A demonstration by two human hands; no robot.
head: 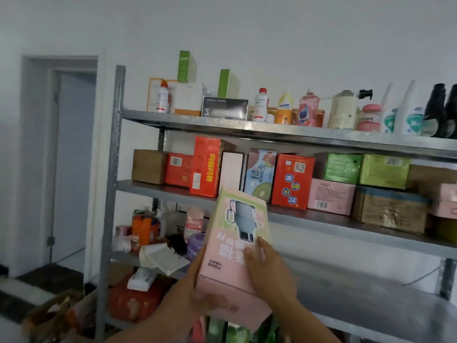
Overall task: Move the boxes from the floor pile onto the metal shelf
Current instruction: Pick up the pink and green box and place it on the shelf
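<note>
One tall pink printed cardboard box (233, 246), tilted, in front of the grey metal shelf (321, 220), below its middle tier: my left hand (195, 277) and right hand (269, 271) clasp its lower sides; likely light, stiff, crushable, best gripped by the edges

A pink box (230, 246), its print upside down, is held tilted in front of the metal shelf (296, 136). The left hand (197, 273) grips its lower left edge. The right hand (270, 271) clasps its right side, thumb on the printed face. Behind it, a tall red carton (205, 167) stands among other cartons on the middle tier, and bottles (306, 110) line the top tier.
</note>
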